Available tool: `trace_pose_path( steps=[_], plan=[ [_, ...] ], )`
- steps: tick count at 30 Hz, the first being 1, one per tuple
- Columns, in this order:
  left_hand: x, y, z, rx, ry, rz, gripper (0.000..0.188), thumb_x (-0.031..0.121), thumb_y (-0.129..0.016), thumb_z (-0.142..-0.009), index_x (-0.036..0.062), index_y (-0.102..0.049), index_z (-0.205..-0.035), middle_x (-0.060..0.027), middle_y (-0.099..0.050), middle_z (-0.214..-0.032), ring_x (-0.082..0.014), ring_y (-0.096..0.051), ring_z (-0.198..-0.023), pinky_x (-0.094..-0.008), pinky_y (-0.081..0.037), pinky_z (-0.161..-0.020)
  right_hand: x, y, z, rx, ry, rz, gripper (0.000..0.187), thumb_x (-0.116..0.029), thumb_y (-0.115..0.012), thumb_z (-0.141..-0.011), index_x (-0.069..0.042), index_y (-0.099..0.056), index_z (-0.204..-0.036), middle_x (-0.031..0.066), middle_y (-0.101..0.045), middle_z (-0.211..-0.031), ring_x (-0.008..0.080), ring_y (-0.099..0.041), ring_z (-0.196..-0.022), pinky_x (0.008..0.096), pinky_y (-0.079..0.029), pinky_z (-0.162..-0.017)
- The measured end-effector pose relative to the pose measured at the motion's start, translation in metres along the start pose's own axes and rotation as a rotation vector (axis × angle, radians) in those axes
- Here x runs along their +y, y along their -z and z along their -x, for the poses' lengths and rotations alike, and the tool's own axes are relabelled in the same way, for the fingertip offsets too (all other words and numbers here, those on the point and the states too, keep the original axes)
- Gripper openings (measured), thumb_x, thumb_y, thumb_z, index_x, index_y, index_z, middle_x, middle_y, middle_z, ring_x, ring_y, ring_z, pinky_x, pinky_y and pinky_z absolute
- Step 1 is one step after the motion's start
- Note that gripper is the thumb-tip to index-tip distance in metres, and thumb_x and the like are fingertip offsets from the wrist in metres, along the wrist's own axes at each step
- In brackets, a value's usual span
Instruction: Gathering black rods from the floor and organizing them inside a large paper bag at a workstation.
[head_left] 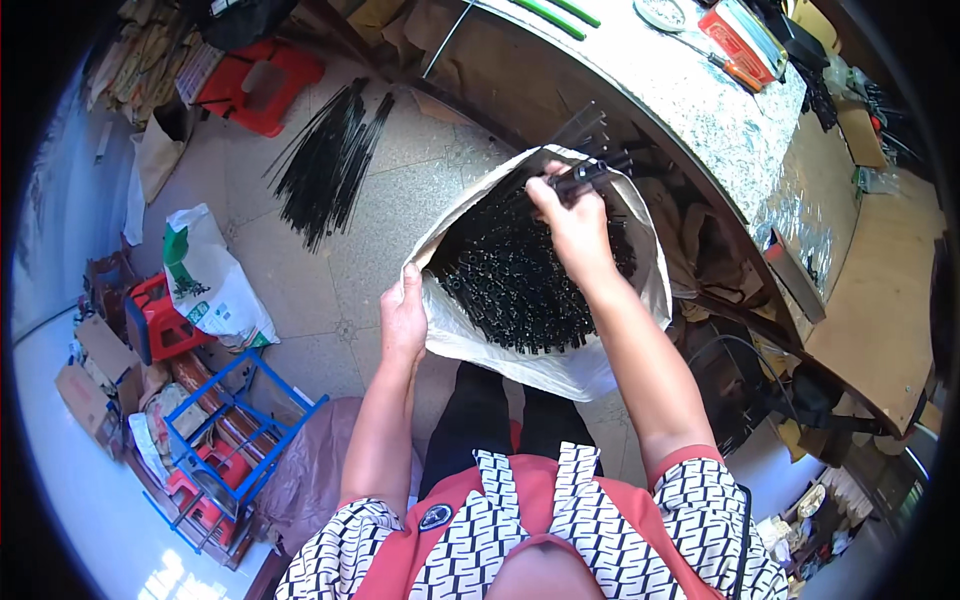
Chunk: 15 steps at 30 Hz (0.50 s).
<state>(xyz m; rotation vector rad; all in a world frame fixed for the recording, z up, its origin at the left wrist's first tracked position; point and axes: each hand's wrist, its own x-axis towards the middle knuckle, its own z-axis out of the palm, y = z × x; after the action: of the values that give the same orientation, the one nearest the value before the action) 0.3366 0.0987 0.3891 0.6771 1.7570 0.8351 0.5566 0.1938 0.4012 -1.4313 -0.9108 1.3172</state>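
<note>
A white woven sack [540, 372] stands upright in front of my legs, its mouth wide. Packed inside are many thin black rods or tubes [520, 290], their ends facing up. My left hand [404, 318] grips the sack's left rim, thumb on the edge. Over the far right part of the opening, my right hand [578, 222] is closed around a small bundle of black tubes [580, 178]. That bundle is partly blurred, and how far it reaches into the sack is hidden.
More black rods [330, 165] lie in a pile on the tiled floor. A cluttered workbench [690, 140] runs along the right. Left are a red stool [262, 88], a white and green bag [220, 280] and a blue metal frame [235, 425]. A purplish sheet [315, 470] lies near my left arm.
</note>
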Motion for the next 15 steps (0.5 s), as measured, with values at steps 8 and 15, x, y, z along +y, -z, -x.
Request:
trace_pose_path(
  steps=[8, 15],
  plan=[
    [0.013, -0.005, -0.011, 0.014, -0.014, 0.018, 0.045, 0.04, -0.047, -0.099, -0.0009, -0.062, -0.088, 0.0053, -0.044, -0.069, -0.0054, -0.034, -0.064, -0.0246, -0.031, -0.056, -0.112, 0.059, 0.108, 0.135, 0.549, -0.051, 0.025, -0.016, -0.064, -0.081, 0.003, -0.055, -0.095, 0.0141, -0.059, -0.084, 0.0254, -0.063, -0.077, 0.037, -0.055, -0.071],
    [0.027, -0.014, -0.026, -0.052, -0.059, 0.023, 0.046, 0.036, -0.046, -0.1, 0.0006, -0.055, -0.072, 0.0045, -0.041, -0.065, -0.0068, -0.033, -0.063, -0.026, -0.032, -0.055, -0.138, 0.057, 0.128, -0.083, 0.708, 0.252, 0.045, -0.042, -0.068, -0.084, -0.001, -0.052, -0.095, 0.011, -0.06, -0.08, 0.0251, -0.062, -0.074, 0.033, -0.053, -0.064]
  ],
)
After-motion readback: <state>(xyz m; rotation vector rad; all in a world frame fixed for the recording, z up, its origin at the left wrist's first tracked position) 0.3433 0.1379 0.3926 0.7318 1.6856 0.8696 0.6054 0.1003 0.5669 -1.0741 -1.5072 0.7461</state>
